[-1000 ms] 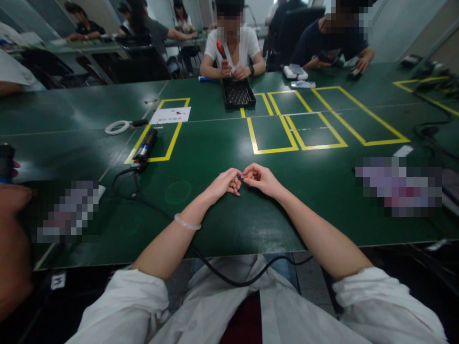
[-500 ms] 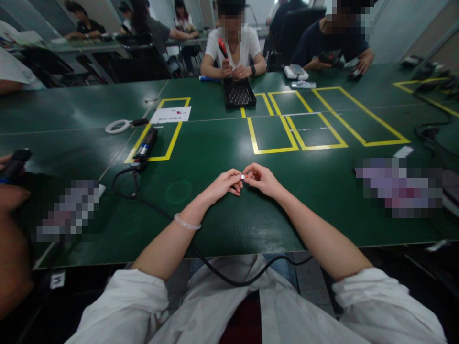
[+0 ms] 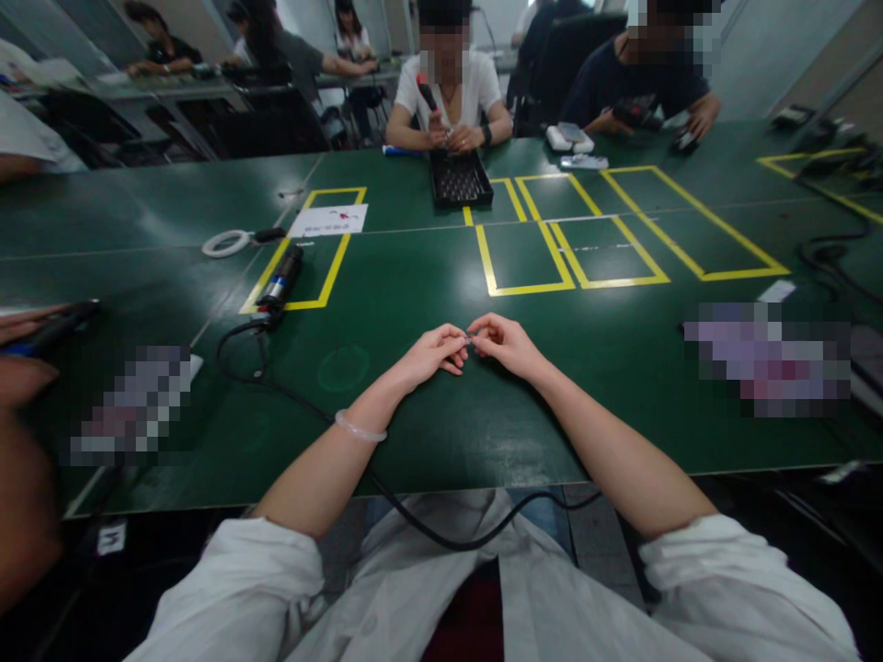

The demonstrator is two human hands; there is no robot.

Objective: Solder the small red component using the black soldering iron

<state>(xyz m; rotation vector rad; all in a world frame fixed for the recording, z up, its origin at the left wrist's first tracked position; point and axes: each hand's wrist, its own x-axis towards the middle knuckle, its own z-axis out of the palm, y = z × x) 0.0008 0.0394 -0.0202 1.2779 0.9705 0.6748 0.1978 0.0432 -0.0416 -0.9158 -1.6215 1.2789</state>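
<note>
Between my fingertips is a tiny metallic piece (image 3: 469, 340), too small for me to tell its kind. My left hand (image 3: 440, 349) pinches it from the left side, fingers curled. From the right, my right hand (image 3: 506, 345) closes thumb and forefinger on the same piece. Both hands are over the green table (image 3: 441, 414), and the fingers hide most of the piece. A black cylindrical tool with a blue band (image 3: 281, 280) lies left of my hands, its black cable running under my left forearm.
A person across the table holds a red-and-black tool (image 3: 426, 90) over a black tray (image 3: 462, 179) of small parts. Yellow tape rectangles (image 3: 530, 291) mark the table. A printed card (image 3: 331, 220), a white cable coil (image 3: 226, 243) and two blurred-out objects lie around. Another person's hand (image 3: 28, 377) is at left.
The small piece looked white and orange-red before and now looks dark grey; my hands have barely moved. At the left, the co-worker's black tool has shifted to the right.
</note>
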